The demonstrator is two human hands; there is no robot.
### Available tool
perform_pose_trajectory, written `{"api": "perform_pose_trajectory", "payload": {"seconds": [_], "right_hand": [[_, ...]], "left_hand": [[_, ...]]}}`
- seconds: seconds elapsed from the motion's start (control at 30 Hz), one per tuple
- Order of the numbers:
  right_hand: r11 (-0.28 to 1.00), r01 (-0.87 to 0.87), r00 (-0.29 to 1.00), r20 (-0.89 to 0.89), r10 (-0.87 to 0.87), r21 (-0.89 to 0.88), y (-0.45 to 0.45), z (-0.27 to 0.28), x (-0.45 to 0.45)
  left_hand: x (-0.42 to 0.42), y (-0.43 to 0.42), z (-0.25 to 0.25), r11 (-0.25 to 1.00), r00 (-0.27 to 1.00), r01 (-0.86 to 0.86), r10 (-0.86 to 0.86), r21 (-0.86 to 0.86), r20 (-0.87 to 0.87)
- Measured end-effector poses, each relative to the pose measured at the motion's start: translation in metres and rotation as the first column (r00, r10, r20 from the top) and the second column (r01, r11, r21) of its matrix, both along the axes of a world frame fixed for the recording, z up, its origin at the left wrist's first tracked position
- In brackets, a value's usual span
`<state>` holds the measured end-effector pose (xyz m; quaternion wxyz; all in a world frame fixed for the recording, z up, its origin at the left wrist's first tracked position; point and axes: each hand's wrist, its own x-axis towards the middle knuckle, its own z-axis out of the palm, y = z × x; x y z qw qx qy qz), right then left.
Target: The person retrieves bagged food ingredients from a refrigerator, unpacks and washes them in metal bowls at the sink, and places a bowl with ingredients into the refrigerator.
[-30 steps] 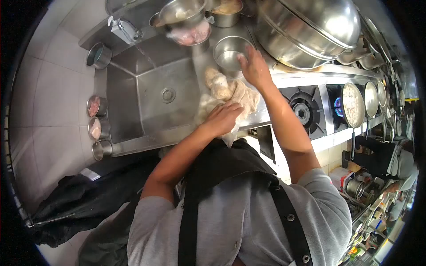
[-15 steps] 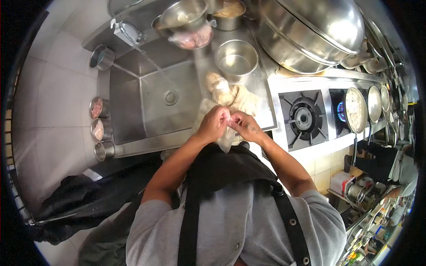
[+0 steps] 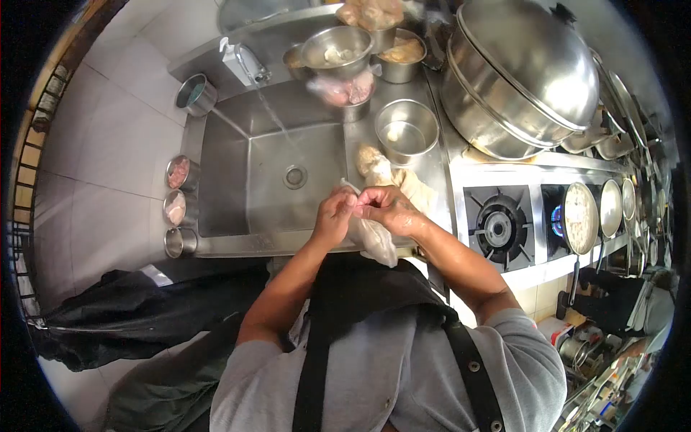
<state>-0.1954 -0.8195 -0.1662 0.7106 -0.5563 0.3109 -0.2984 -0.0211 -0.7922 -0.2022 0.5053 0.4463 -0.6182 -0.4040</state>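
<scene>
A thin whitish plastic bag (image 3: 376, 243) hangs between my hands at the front of the sink counter. My left hand (image 3: 335, 218) is closed, pinching the bag near its gathered part. Close against it, my right hand (image 3: 389, 209) also pinches the bag, fingertips almost touching the left ones. Just beyond my hands lies a lumpy, pale brown bundle (image 3: 374, 165) beside a crumpled beige cloth (image 3: 416, 191). Behind these stands a round steel pot (image 3: 407, 129).
Water runs from a faucet (image 3: 245, 61) into the steel sink (image 3: 277, 198). Small steel containers (image 3: 178, 173) with meat line its left side. A meat bag (image 3: 345, 90) lies among bowls. Right are a large steamer (image 3: 515, 79), a burner (image 3: 499, 227) and a pan over flame (image 3: 580, 216).
The camera view has shifted, so the sink and counter appear lower and further right. The bag now hangs longer and more spread out below my hands, which still pinch it.
</scene>
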Motion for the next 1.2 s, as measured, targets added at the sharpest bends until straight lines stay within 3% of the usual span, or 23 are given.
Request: {"api": "perform_pose_trajectory", "payload": {"seconds": [0.07,0.2,0.27,0.3,0.33,0.37,0.4,0.43,0.47,0.5,0.57,0.6,0.67,0.7,0.77,0.83,0.87,0.9,0.93,1.07,1.2], "right_hand": [[0.999,-0.047,0.999,-0.008,0.047,-0.019,-0.007,0.013,-0.001],[0.975,-0.204,0.977,-0.088,0.196,-0.086,-0.021,0.01,0.0],[0.969,-0.233,0.971,-0.078,0.227,-0.081,-0.021,0.008,0.004],[0.958,-0.218,0.976,-0.065,0.209,-0.189,-0.019,0.009,0.007],[0.936,-0.196,0.981,-0.051,0.19,-0.293,-0.016,0.011,0.01],[0.937,-0.189,0.982,-0.053,0.182,-0.294,-0.013,0.014,0.013],[0.944,-0.174,0.984,-0.017,0.177,-0.281,-0.011,0.019,0.016],[0.95,-0.163,0.985,0.018,0.174,-0.266,-0.009,0.021,0.018],[0.977,-0.212,0.977,0.023,0.213,-0.04,-0.008,0.021,0.019],[0.977,-0.208,0.978,0.024,0.209,-0.039,-0.008,0.023,0.018],[0.936,-0.268,0.937,-0.286,0.199,-0.227,-0.013,0.038,0.017],[0.94,-0.256,0.94,-0.285,0.188,-0.227,-0.015,0.048,0.015],[0.623,-0.325,0.92,-0.39,0.034,-0.711,-0.02,0.072,0.007],[0.628,-0.324,0.918,-0.397,0.026,-0.707,-0.023,0.079,0.006],[0.439,-0.308,0.943,-0.333,0.022,-0.844,-0.028,0.091,0.01],[0.435,-0.272,0.957,-0.291,0.024,-0.858,-0.027,0.102,0.01],[0.403,-0.333,0.938,-0.345,0.044,-0.853,-0.025,0.112,0.007],[0.371,-0.39,0.916,-0.398,0.058,-0.843,-0.023,0.116,0.003],[0.384,-0.412,0.905,-0.419,0.068,-0.826,-0.02,0.113,0.001],[0.367,-0.394,0.915,-0.398,0.069,-0.843,-0.008,0.105,-0.006],[0.432,-0.313,0.942,-0.335,0.025,-0.846,0.003,0.087,-0.018]], "left_hand": [[0.004,0.006,0.017,0.983,0.985,0.174,-0.174,-0.06,-0.001],[0.002,0.006,0.024,0.978,0.981,0.186,-0.18,-0.09,0.071],[-0.005,0.001,0.015,0.99,0.99,-0.138,0.138,-0.014,0.029],[-0.005,-0.002,0.013,0.991,0.991,-0.134,0.135,-0.016,0.028],[-0.004,-0.004,0.012,0.981,0.978,-0.164,0.175,0.1,-0.116],[-0.003,-0.006,0.011,0.96,0.941,-0.173,0.227,0.218,-0.252],[0.002,-0.012,0.002,0.971,0.923,-0.109,0.178,0.212,-0.341],[0.004,-0.013,0.009,0.971,0.923,-0.103,0.174,0.213,-0.343],[0.007,-0.013,0.018,0.984,0.951,-0.095,0.135,0.153,-0.278],[0.008,-0.013,0.023,0.992,0.974,-0.082,0.099,0.092,-0.206],[0.01,-0.011,0.026,0.99,0.978,-0.089,0.108,0.109,-0.177],[0.011,-0.01,0.029,0.999,0.972,-0.03,0.035,0.024,-0.234],[0.007,-0.01,0.044,0.99,0.938,0.035,-0.079,-0.135,-0.337],[0.005,-0.012,0.055,0.99,0.935,0.043,-0.087,-0.133,-0.344],[0.01,-0.016,0.078,0.946,0.869,0.156,-0.268,-0.284,-0.416],[0.023,-0.018,0.103,0.927,0.853,0.22,-0.334,-0.303,-0.402],[0.033,-0.02,0.112,0.86,0.959,0.254,-0.285,-0.442,-0.003],[0.039,-0.023,0.116,0.766,0.914,0.344,-0.139,-0.543,0.382],[0.042,-0.022,0.116,0.748,0.874,0.375,-0.088,-0.548,0.478],[0.046,-0.019,0.096,0.727,0.839,0.374,-0.001,-0.575,0.544],[0.051,-0.019,0.088,0.726,0.797,0.415,0.0,-0.548,0.604]]}}
